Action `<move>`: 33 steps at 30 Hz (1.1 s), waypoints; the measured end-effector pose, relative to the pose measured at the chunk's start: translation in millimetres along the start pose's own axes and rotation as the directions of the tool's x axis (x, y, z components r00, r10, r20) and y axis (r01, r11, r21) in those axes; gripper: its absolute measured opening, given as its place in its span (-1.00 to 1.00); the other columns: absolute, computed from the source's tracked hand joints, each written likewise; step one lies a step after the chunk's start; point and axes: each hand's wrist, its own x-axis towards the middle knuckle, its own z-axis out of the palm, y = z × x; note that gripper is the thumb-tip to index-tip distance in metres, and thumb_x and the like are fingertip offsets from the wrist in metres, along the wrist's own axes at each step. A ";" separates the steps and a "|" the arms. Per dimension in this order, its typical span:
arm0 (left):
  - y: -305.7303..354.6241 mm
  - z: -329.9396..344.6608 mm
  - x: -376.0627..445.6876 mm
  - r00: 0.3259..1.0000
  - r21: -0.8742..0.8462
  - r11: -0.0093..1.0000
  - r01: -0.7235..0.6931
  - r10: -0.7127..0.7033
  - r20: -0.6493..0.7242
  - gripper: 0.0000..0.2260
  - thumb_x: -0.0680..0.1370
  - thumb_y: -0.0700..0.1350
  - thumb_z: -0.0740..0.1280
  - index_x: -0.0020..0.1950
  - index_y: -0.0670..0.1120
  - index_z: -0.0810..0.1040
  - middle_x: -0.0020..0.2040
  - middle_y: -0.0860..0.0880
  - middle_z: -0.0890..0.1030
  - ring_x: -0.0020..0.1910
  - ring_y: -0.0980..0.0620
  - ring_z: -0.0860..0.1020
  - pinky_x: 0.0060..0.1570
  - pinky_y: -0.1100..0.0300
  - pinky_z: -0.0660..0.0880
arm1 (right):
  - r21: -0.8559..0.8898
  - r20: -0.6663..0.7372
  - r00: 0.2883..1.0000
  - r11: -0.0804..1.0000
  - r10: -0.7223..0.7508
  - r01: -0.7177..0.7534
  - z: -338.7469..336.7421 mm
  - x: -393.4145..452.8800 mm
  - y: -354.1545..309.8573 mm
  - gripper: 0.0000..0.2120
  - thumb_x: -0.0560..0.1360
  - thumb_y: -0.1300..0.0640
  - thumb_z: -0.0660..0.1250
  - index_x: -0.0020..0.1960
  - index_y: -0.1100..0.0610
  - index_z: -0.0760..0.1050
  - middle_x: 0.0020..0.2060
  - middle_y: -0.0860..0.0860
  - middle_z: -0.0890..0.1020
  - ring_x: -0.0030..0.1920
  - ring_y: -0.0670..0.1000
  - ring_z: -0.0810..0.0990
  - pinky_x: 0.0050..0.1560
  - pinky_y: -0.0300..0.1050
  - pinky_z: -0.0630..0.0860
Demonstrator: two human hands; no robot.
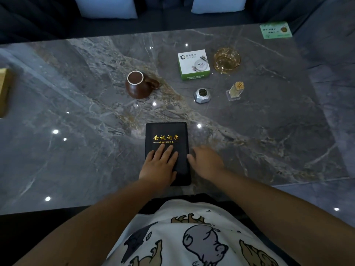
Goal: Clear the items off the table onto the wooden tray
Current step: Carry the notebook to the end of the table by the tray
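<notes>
A black notebook (166,132) with gold lettering lies near the table's front edge. My left hand (160,166) rests flat on its lower half, fingers spread. My right hand (206,162) is just right of the notebook, fingers apart, its thumb touching the notebook's right edge. Farther back stand a brown mug (137,85) upside down, a white and green box (193,64), an amber glass ashtray (227,60), a silver call button (201,95) and a clear toothpick holder (235,90). A wooden tray (4,91) shows only partly at the left edge.
The grey marble table (76,121) fills the view. A green card (275,30) lies at its far right corner. A dark sofa with two pale cushions (105,5) runs behind the table. Grey floor lies to the right.
</notes>
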 end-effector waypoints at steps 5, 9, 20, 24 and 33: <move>-14.6 -17.9 0.7 0.994 -0.363 0.930 -0.052 0.012 -0.112 -0.58 0.53 0.05 0.27 0.38 0.03 0.41 0.49 -0.01 0.29 0.49 -0.07 0.13 0.39 -0.06 0.13 | 0.195 0.059 0.991 0.973 0.117 -0.127 12.5 4.4 -21.4 -0.71 0.54 -0.01 0.25 0.08 0.20 0.52 -0.01 0.16 0.63 -0.01 0.16 0.59 -0.08 -0.07 0.48; -39.0 -20.4 -5.2 0.938 -0.716 0.691 0.095 -0.303 -0.169 -0.72 0.50 -0.22 0.35 0.22 -0.12 0.56 0.32 -0.12 0.47 0.32 -0.14 0.39 0.35 0.05 0.27 | 0.351 0.177 0.957 0.893 0.232 -0.281 10.3 13.5 -16.4 -0.69 0.52 0.01 0.32 0.11 0.24 0.53 -0.01 0.16 0.64 -0.04 0.15 0.60 -0.03 -0.02 0.55; -51.3 0.7 -11.5 0.767 -0.896 -0.095 0.434 -0.482 0.422 -0.90 0.48 -0.07 0.43 -0.04 -0.01 0.56 -0.01 -0.03 0.66 -0.12 0.04 0.62 -0.13 0.11 0.54 | 0.710 0.491 0.824 0.419 0.282 -0.567 -2.9 15.6 -17.9 -0.92 0.50 0.22 0.36 -0.10 0.15 0.45 -0.11 0.10 0.63 -0.18 0.02 0.61 -0.07 -0.02 0.58; -55.0 1.0 -15.9 0.788 -0.902 -0.095 0.421 -0.455 0.415 -0.82 0.51 -0.07 0.39 0.07 -0.08 0.58 0.00 -0.07 0.67 -0.03 -0.07 0.63 0.08 -0.09 0.55 | 0.703 0.485 0.837 0.457 0.255 -0.546 -8.8 15.9 -18.2 -0.88 0.49 0.17 0.39 -0.01 0.14 0.47 -0.09 0.08 0.62 -0.17 0.00 0.58 -0.22 -0.17 0.50; -68.9 -18.4 -46.5 0.770 -0.933 0.009 0.359 -0.568 0.290 -0.82 0.55 -0.09 0.33 0.14 -0.02 0.58 -0.02 0.06 0.64 -0.07 0.06 0.60 -0.09 0.17 0.47 | 0.686 0.411 0.902 0.606 0.135 -0.403 -13.1 20.7 -45.6 -0.84 0.47 0.02 0.41 -0.12 0.13 0.56 -0.32 0.02 0.58 -0.39 -0.06 0.49 -0.39 -0.21 0.45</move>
